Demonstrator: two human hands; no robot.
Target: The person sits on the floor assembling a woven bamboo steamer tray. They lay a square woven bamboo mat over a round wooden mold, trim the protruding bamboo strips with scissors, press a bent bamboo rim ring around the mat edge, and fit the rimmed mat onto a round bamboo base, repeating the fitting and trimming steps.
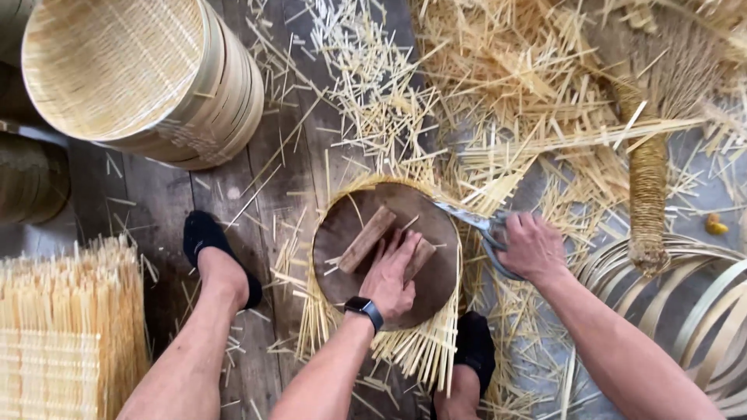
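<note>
On the floor, the left hand (391, 274) presses flat the round template (387, 253); right-hand fingers (523, 233) grip scissors (480, 227), mat (405, 342) edge mostly untrimmed.

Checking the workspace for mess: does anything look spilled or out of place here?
Yes. Cut bamboo slivers lie scattered all over the floor planks around the round wooden disc, looking like trimming offcuts. Nothing looks damaged.

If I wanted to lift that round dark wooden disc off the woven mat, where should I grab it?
Probably by the raised wooden block on top of the round wooden disc, coming from above: the disc lies flat on the mat of bamboo strips, its edge hard to get under.
</note>
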